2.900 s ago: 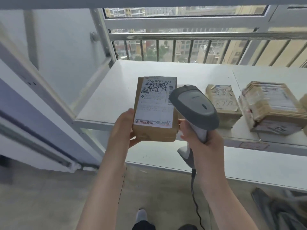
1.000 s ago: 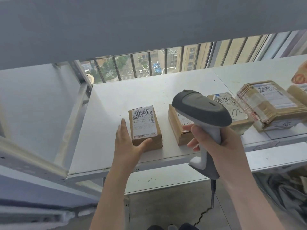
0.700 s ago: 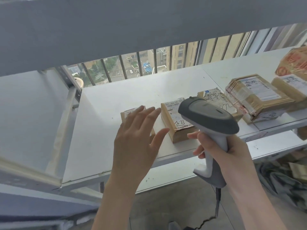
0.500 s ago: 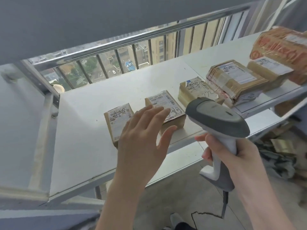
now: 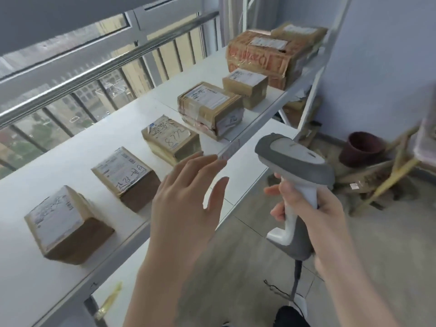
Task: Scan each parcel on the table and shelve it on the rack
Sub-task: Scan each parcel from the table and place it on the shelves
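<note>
Several brown cardboard parcels with white labels stand in a row on the white rack shelf (image 5: 99, 140). The nearest small parcel (image 5: 66, 224) sits at the left, a second parcel (image 5: 125, 175) just beyond it, and a third parcel (image 5: 171, 138) marked 8772 further along. My left hand (image 5: 188, 199) hovers in front of the shelf edge with straight, spread fingers and holds nothing. My right hand (image 5: 311, 208) grips the handle of a grey and white barcode scanner (image 5: 292, 166), held upright to the right of the shelf.
Larger taped parcels (image 5: 212, 107) and a big printed carton (image 5: 262, 55) fill the far end of the shelf. A lower white shelf (image 5: 245, 171) runs beneath. A dark pot (image 5: 363, 147) and wooden sticks lie on the floor at right. A window railing (image 5: 106, 64) runs behind the rack.
The small parcel was scanned, then set on the shelf at the left and released. My left hand has drawn back, open, and the view has swung right along the rack.
</note>
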